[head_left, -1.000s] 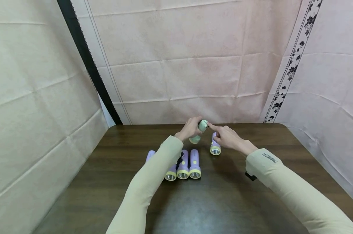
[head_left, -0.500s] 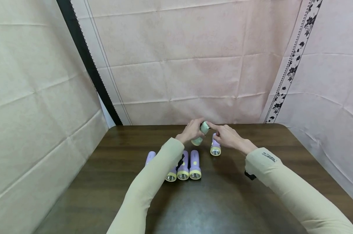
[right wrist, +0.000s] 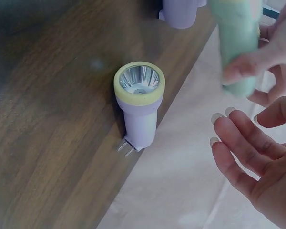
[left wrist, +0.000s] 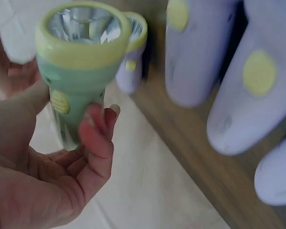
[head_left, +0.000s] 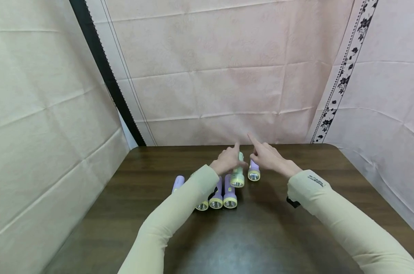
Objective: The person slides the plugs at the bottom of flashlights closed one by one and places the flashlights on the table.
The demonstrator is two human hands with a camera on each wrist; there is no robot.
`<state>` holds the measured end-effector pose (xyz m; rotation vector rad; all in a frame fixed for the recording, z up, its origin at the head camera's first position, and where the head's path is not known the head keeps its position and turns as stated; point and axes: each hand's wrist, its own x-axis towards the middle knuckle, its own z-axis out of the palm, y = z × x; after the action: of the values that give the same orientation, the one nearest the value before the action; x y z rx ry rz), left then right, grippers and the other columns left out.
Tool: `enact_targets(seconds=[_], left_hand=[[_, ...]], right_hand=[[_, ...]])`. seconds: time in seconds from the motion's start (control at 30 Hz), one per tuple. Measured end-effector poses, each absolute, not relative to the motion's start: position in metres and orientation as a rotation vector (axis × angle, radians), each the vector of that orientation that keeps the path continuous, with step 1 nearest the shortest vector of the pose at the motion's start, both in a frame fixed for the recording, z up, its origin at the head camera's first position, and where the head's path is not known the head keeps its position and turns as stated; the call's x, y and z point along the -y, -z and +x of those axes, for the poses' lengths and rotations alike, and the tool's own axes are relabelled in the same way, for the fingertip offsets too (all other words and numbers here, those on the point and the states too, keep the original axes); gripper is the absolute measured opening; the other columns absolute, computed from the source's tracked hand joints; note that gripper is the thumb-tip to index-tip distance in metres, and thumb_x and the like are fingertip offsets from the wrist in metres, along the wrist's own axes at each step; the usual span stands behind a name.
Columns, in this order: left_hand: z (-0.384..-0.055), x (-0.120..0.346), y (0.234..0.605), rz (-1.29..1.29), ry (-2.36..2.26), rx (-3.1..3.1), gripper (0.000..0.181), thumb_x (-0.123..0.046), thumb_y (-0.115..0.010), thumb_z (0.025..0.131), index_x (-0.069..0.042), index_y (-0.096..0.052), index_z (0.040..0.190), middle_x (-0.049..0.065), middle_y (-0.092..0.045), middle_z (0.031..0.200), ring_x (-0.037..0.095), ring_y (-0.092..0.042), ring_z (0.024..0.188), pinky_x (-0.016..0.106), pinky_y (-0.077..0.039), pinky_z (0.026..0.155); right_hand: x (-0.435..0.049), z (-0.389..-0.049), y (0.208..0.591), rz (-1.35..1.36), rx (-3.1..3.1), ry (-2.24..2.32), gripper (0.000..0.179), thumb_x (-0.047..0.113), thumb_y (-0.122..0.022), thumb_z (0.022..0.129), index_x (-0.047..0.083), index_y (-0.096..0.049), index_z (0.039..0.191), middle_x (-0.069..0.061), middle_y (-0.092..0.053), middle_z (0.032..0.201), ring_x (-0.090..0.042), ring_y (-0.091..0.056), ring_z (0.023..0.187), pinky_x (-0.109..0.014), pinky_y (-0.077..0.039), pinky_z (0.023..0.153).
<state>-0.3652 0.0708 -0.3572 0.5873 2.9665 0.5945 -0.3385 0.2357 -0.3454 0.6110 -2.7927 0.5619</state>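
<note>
My left hand [head_left: 227, 160] holds a mint-green flashlight [head_left: 237, 179] with a pale yellow rim, its thumb and fingers around the body. In the left wrist view, the silver reflector [left wrist: 83, 24] faces the camera and a yellow switch [left wrist: 60, 102] shows on the side. My right hand [head_left: 267, 156] is beside it holding nothing, index finger extended and the other fingers loosely bent. Below the right hand a lilac flashlight [right wrist: 142, 117] lies on the table, two metal prongs [right wrist: 126, 147] sticking out at its tail.
Several more lilac flashlights, one of them the rightmost [head_left: 230, 192], lie side by side on the dark wooden table [head_left: 207, 239], partly hidden under my left sleeve [head_left: 179, 209]. A pale cloth [head_left: 210, 91] hangs behind the table's far edge.
The green flashlight has turned from steeply tilted to lens toward me and come down nearer the table. My right index finger, earlier at its end, is now apart and points up and away.
</note>
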Motion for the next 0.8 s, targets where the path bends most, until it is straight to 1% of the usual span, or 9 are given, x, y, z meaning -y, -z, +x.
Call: enact_targets(seconds=[0.1,0.2,0.33,0.43,0.63,0.7,0.8], left_hand=[[-0.357,-0.080,0.367,0.606,-0.425,-2.966,0.066,-0.040,-0.073,0.083,-0.011,-0.041,0.132,0.009,-0.065,0.101,0.021,-0.064,0.072,0.029,-0.049,0.058],[-0.351,-0.088,0.376,0.621,-0.278,-2.964,0.060,-0.043,-0.071,0.084,-0.010,-0.046,0.127,0.006,-0.065,0.101,0.021,-0.066,0.081,0.030,-0.050,0.063],[-0.347,-0.094,0.386,0.618,-0.169,-2.975,0.056,-0.045,-0.070,0.083,-0.010,-0.050,0.121,0.006,-0.065,0.106,0.022,-0.066,0.092,0.033,-0.052,0.070],[-0.345,-0.097,0.392,0.619,-0.120,-2.977,0.053,-0.046,-0.071,0.082,-0.011,-0.052,0.117,0.005,-0.064,0.110,0.021,-0.065,0.095,0.033,-0.052,0.073],[-0.344,-0.101,0.402,0.621,-0.026,-2.968,0.053,-0.048,-0.071,0.082,-0.012,-0.054,0.116,0.002,-0.064,0.110,0.018,-0.065,0.095,0.032,-0.054,0.072],[-0.343,-0.102,0.404,0.627,-0.009,-2.970,0.052,-0.049,-0.070,0.083,-0.012,-0.054,0.115,0.002,-0.064,0.108,0.018,-0.065,0.093,0.032,-0.054,0.070],[-0.342,-0.104,0.407,0.635,0.018,-2.982,0.050,-0.050,-0.071,0.082,-0.012,-0.055,0.110,0.001,-0.064,0.103,0.017,-0.066,0.091,0.032,-0.053,0.068]], right_hand=[[-0.238,-0.337,0.346,0.613,2.802,-0.558,0.078,0.008,-0.054,0.087,0.009,-0.016,0.154,0.001,-0.054,0.058,-0.009,-0.037,0.044,-0.026,-0.033,0.045],[-0.240,-0.336,0.346,0.621,2.810,-0.560,0.075,0.008,-0.054,0.087,0.007,-0.018,0.154,0.000,-0.056,0.060,-0.010,-0.038,0.046,-0.026,-0.034,0.047],[-0.242,-0.335,0.346,0.613,2.823,-0.568,0.071,0.009,-0.053,0.089,0.008,-0.021,0.153,-0.001,-0.057,0.062,-0.010,-0.038,0.047,-0.026,-0.035,0.048],[-0.244,-0.335,0.346,0.607,2.828,-0.578,0.069,0.009,-0.052,0.090,0.008,-0.023,0.153,-0.001,-0.055,0.061,-0.010,-0.037,0.046,-0.026,-0.034,0.046],[-0.248,-0.334,0.347,0.610,2.830,-0.587,0.068,0.008,-0.052,0.090,0.007,-0.024,0.152,0.000,-0.052,0.060,-0.010,-0.035,0.045,-0.026,-0.032,0.045],[-0.248,-0.334,0.347,0.613,2.834,-0.590,0.067,0.008,-0.051,0.090,0.007,-0.025,0.152,-0.001,-0.053,0.061,-0.010,-0.036,0.046,-0.027,-0.033,0.046],[-0.250,-0.334,0.348,0.611,2.837,-0.586,0.066,0.009,-0.051,0.090,0.007,-0.026,0.151,-0.002,-0.056,0.064,-0.011,-0.039,0.048,-0.027,-0.034,0.047]])
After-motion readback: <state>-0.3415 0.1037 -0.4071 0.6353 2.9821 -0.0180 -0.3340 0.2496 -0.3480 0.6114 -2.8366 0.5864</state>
